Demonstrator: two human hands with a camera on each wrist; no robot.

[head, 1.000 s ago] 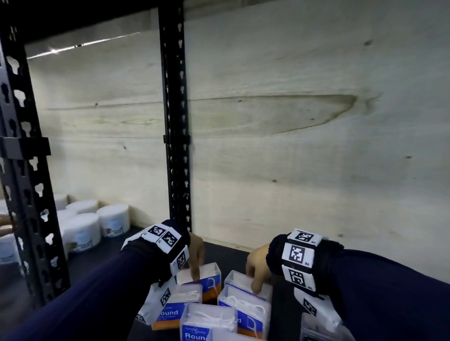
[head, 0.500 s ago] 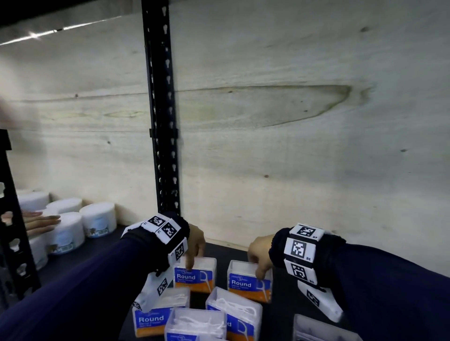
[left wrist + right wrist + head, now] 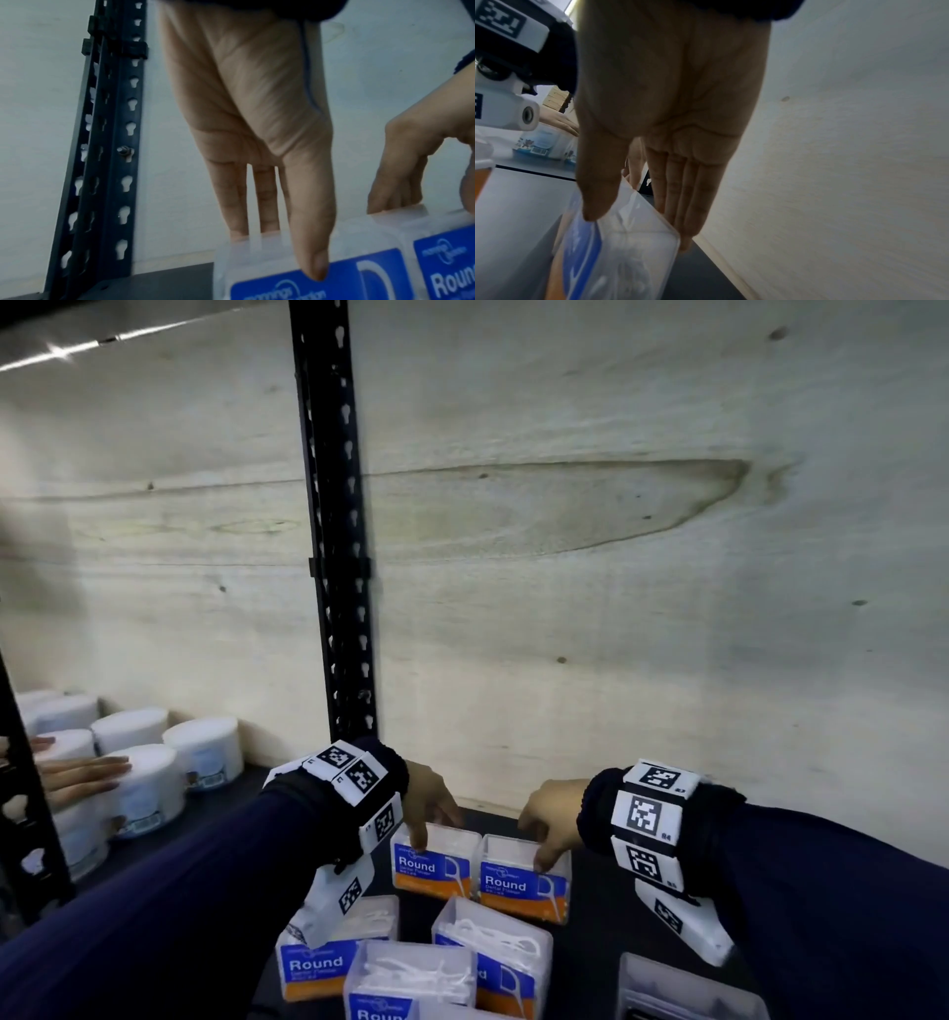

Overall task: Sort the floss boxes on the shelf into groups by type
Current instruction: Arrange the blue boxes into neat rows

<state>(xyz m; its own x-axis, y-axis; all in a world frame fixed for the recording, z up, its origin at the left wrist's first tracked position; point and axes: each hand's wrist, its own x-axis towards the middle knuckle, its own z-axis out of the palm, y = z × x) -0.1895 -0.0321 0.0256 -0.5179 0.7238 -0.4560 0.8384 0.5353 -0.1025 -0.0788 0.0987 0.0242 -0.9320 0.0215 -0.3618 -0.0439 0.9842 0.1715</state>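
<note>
Left hand and right hand each pinch one upright Round box, touching, near shelf back edge; three Round boxes unsorted in front.

"Round" is printed in white on the blue-and-orange labels of two upright clear plastic floss boxes, the left one and the right one, and of a lying clear box at lower left; "Roun" is cut off on the nearest box. Smaller print beneath is illegible. Black-and-white square code markers are borne by the wristbands
</note>
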